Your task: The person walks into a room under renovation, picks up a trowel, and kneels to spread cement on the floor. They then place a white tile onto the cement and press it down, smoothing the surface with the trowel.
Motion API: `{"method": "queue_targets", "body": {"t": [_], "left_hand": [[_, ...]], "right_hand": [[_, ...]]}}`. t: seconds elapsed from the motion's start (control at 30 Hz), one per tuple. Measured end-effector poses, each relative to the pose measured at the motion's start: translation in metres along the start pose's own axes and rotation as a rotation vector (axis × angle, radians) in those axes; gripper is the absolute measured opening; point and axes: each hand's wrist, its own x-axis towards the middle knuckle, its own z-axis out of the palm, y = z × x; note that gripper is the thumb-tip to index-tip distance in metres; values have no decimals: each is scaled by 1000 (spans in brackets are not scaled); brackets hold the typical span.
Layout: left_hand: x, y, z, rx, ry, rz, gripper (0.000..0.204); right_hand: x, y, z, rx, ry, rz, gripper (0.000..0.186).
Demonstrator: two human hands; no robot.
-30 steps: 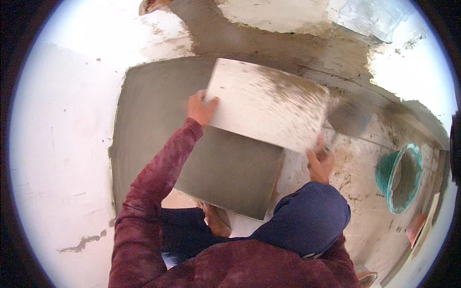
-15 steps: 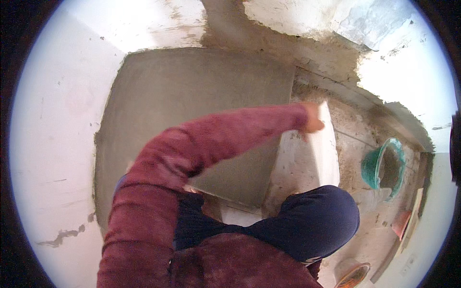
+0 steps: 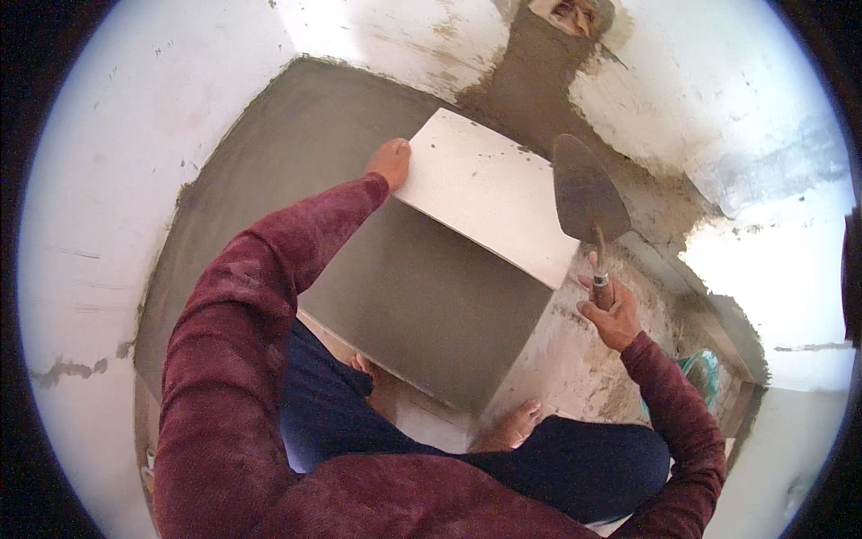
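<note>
My left hand [image 3: 391, 163] grips the left end of a flat white rectangular panel [image 3: 485, 193], which has dark specks along its far edge. The panel is over smooth grey mortar [image 3: 440, 310]; whether it touches the surface I cannot tell. Wrapped around a wooden handle, my right hand [image 3: 615, 314] holds a pointed trowel [image 3: 590, 193]. Its broad grey blade points away from me, at the panel's right end, with the index finger stretched along the neck.
White walls [image 3: 126, 180] stained with mortar rise at the left and far side. A pipe opening [image 3: 570, 16] shows in the far wall. To the right lies rough, dirty floor [image 3: 575, 368], and a green bucket [image 3: 705, 373] stands partly behind my right forearm. My bare foot [image 3: 516, 422] is near the mortar's edge.
The white panel has moved from the right side onto the mortar area, with my left hand on it. My right hand has come into view holding the trowel. The view has shifted.
</note>
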Motion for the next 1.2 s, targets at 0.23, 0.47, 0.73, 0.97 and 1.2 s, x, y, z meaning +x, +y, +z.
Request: {"method": "queue_targets", "body": {"t": [0.23,0.47,0.73,0.97,1.2], "left_hand": [[56,-49,2,13,14,36,40],[73,-64,21,-19,31,48,41],[77,-65,27,73,26,35,41],[83,-57,30,129,65,43,43],[84,-44,34,-102,155,-190,32]], "right_hand": [[-16,-40,-23,-135,295,186,26],[-35,-39,-20,-46,426,247,29],[-13,-41,-16,-91,334,250,28],[-4,-30,-14,-95,270,266,33],[7,-30,-13,-134,224,252,25]]}}
